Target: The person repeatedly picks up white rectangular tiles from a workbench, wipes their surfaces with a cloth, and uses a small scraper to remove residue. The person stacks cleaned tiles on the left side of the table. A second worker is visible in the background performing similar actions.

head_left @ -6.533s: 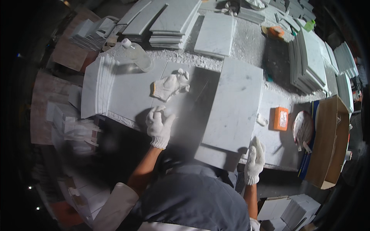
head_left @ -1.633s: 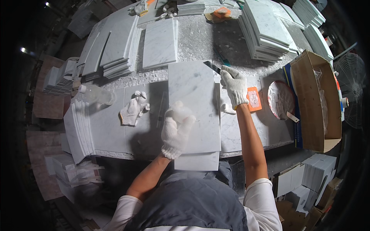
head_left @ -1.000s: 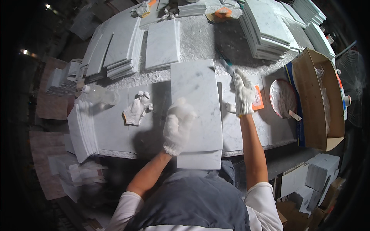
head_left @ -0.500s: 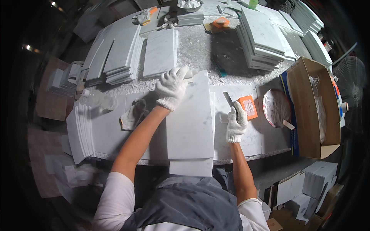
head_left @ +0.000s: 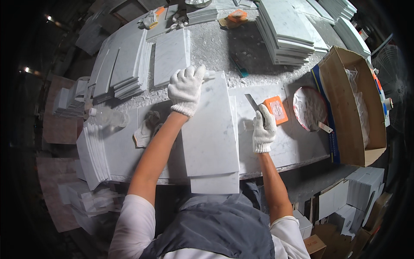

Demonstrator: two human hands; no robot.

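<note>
In the head view, a long rectangular slab of grey-veined white marble lies lengthwise across the near edge of the bench, with a second pale marble slab showing below it and jutting out past that edge toward the person. The left hand, in a white knitted glove, is at the upper slab's far left corner, its fingers curled closely around a small pale object whose end pokes out to the right; most of it is hidden, so its kind cannot be told. The right hand, gloved alike, is closed around a dark, flat, narrow blade, which points up and away to the left, apart from the slab's right edge. Just beyond this hand lies an orange block with a pale printed face. Farther toward the bench's right end are a round, red-rimmed dish of whitish material and, at that end, an open brown cardboard box. Left of the slab, an empty white glove rests on the bench, a clear plastic bottle lies farther left, and several thin white slabs lean together at the bench's near left corner.
</note>
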